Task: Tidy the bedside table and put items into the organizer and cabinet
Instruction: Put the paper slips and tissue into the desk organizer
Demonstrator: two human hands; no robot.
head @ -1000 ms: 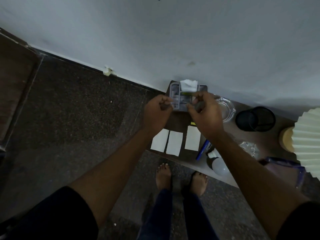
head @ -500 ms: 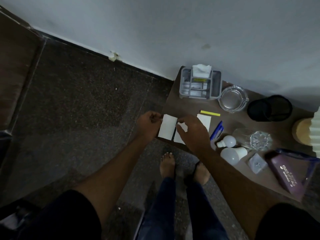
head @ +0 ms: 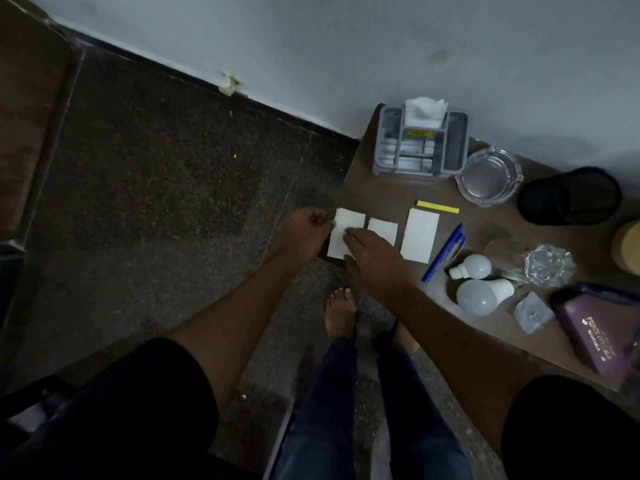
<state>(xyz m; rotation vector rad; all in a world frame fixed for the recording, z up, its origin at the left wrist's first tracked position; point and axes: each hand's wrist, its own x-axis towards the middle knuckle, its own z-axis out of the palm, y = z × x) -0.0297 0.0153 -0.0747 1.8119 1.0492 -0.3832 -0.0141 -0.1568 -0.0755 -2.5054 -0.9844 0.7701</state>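
Note:
Three white cards lie side by side at the front left of the brown bedside table (head: 374, 192). My left hand (head: 304, 230) pinches the left edge of the leftmost card (head: 349, 221) at the table's corner. My right hand (head: 374, 258) lies over the near ends of that card and the middle card (head: 382, 228), with its fingertips pressing on the leftmost one. The third card (head: 419, 235) lies free to the right. A grey organizer (head: 457, 147) with white tissue in it stands at the back by the wall.
A yellow strip (head: 437, 206), a blue pen (head: 445, 251), two bulbs (head: 474, 266) (head: 479, 296), a glass ashtray (head: 490, 176), a black mesh cup (head: 568, 197), a tipped glass (head: 530, 261), a grey packet (head: 531, 311) and a purple box (head: 602, 330) share the table. Dark floor lies to the left.
Both hands came back from the organizer to the white cards at the front edge. The right hand then shifted left, from the middle card onto the leftmost one.

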